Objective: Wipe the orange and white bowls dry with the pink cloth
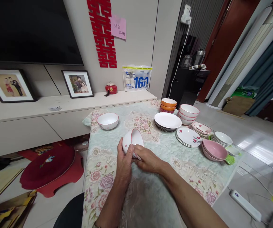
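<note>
A white bowl [127,141] with a thin red rim and a small red mark is held tilted on its side above the table, its opening turned to the right. My left hand [125,160] is wrapped round the bowl's left and lower side, thumb across its near side. My right hand [149,159] is closed at the lower right of the rim, its fingertips partly hidden; whether it also holds something small there I cannot tell. A second white bowl with a red rim [108,121] stands upright at the table's far left, apart from both hands.
Along the table's right side stand orange bowls [168,107], red-rimmed bowls [189,114], white plates [167,121], flowered plates [188,137] and pink leaf-handled dishes [215,149]. A flowered cloth [103,171] covers the table. A red stool [51,166] is on the left.
</note>
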The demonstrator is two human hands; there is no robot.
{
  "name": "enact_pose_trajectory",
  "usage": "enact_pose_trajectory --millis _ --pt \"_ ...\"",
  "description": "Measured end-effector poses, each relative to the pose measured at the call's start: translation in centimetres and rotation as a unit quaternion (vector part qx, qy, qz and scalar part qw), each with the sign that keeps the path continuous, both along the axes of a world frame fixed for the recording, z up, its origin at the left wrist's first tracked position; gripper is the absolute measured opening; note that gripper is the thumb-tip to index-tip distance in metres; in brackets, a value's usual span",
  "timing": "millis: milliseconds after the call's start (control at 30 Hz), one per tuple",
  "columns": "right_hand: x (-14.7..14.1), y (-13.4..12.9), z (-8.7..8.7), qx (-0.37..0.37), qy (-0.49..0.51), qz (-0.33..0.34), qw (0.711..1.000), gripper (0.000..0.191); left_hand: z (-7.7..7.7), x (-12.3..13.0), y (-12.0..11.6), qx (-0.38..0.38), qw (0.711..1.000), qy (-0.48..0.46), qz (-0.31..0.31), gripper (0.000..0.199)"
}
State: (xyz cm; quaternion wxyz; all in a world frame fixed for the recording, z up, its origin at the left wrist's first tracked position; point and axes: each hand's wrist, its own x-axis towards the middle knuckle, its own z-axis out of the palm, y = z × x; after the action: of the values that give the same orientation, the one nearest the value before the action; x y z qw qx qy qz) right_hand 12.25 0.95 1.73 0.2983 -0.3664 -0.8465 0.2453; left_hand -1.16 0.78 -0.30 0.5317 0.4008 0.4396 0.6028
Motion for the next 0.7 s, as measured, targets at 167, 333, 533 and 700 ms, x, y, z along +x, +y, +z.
enact_pose_trajectory --millis 167,333,533,700 --pt "0.5 0.1 -0.1 0.017 -0.081 -0.047 0.995 0.012 0.4 0.2 -0.1 -0.013 1.0 0.018 0.011 0.083" --pt "-0.5 -0.6 0.8 -0.091 0.169 -0.069 0.979 0.02 0.7 0.4 -0.4 -0.018 0.999 -0.006 -0.028 0.086" --pt "-0.1 -0.3 0.8 -0.022 0.025 0.015 0.999 0.036 0.7 0.2 -0.1 -0.023 0.997 -0.067 0.005 0.065" --pt "0.6 -0.1 0.2 0.052 -0.133 -0.048 0.989 0.024 0.9 0.3 -0.2 -0.036 0.998 -0.056 0.007 0.068"
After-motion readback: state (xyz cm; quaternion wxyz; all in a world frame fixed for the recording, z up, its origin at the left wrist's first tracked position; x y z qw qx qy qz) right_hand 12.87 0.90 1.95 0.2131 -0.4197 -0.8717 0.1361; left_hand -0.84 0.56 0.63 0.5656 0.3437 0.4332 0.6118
